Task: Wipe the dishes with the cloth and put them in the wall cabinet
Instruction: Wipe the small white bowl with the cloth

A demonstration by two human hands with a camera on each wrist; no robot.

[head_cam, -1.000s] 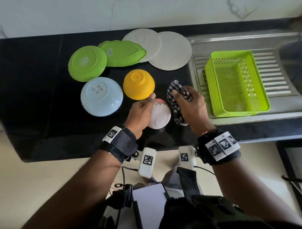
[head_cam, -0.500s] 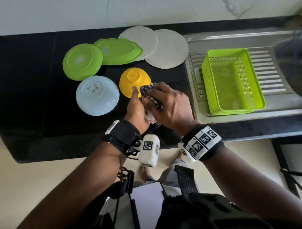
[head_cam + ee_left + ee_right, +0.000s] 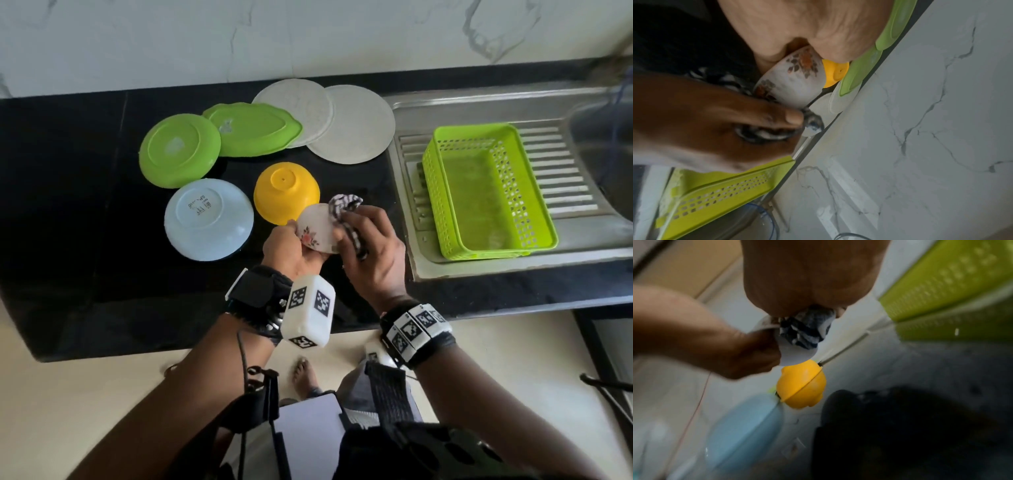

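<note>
My left hand (image 3: 291, 245) grips a small white bowl with a flower print (image 3: 315, 229) (image 3: 795, 81) above the black counter (image 3: 85, 240). My right hand (image 3: 368, 246) holds a black-and-white checked cloth (image 3: 344, 205) (image 3: 807, 329) bunched against the bowl's right side and rim. Upside down on the counter lie a yellow bowl (image 3: 286, 192) (image 3: 800, 386), a pale blue bowl (image 3: 209, 219), a round green plate (image 3: 180, 149), a leaf-shaped green plate (image 3: 255, 130) and two white plates (image 3: 356, 125). No wall cabinet is in view.
A lime green perforated basket (image 3: 486, 192) stands on the steel sink drainboard (image 3: 565, 161) at the right. A marble wall (image 3: 308, 37) runs behind the counter. The counter's front edge is just below my wrists, with floor beneath.
My left hand has turned the white bowl so its flower print faces up. The cloth has slid from over the bowl to its right side. Both hands sit slightly farther right.
</note>
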